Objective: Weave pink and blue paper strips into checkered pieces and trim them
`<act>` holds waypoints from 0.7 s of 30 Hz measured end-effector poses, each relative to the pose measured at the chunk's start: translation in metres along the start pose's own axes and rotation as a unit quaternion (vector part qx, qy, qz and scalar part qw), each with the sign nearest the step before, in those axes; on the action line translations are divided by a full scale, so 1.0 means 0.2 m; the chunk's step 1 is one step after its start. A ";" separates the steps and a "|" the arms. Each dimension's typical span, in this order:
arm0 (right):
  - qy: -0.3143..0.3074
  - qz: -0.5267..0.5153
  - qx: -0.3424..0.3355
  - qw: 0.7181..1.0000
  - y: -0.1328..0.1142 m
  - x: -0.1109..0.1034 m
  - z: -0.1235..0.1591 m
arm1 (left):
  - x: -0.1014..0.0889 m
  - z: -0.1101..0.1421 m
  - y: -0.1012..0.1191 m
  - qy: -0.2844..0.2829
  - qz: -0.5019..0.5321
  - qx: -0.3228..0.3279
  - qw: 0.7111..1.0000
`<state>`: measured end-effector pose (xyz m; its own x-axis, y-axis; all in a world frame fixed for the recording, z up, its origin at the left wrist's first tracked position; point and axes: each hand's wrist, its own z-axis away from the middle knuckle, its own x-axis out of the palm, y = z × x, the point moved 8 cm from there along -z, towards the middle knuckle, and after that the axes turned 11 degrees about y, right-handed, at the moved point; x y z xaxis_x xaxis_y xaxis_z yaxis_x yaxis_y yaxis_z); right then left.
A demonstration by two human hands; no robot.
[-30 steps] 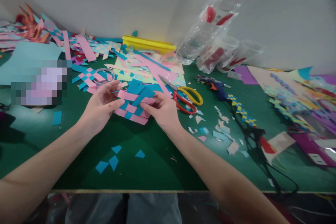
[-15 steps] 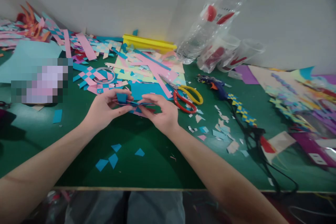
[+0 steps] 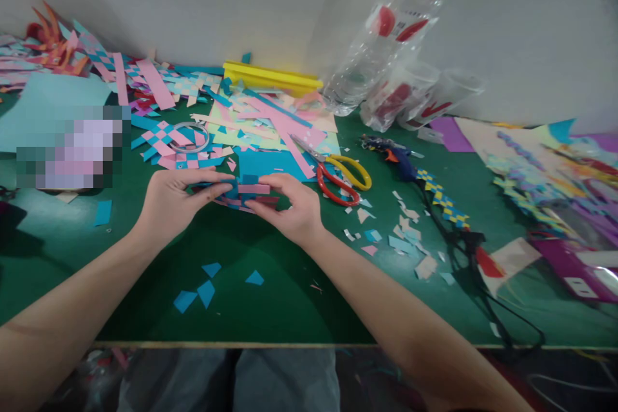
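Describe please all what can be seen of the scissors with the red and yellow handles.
The scissors have one red looped handle and one yellow looped handle, with a smooth, plastic-like look, and greyish, metal-looking blades. They lie flat, blades pointing away and to the left over pink paper, handles over the green tabletop. The loops stand apart; whether the blades are fully closed is unclear. The right hand is near but not touching them.

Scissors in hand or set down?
Set down: the scissors lie on the table, while the left hand and right hand hold the woven paper.
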<state>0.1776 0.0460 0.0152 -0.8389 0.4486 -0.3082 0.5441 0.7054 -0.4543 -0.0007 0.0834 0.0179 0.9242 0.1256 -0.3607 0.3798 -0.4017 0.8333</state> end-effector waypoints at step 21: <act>-0.002 -0.014 0.044 0.999 0.08 0.00 -0.02 | -0.09 -0.02 -0.05 0.099 -0.038 -0.039 0.994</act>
<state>0.1864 0.0580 0.0111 -0.8534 0.4277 -0.2980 0.5204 0.6662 -0.5342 -0.0216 0.0891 0.0173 0.8797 0.3318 -0.3406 0.4435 -0.3145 0.8393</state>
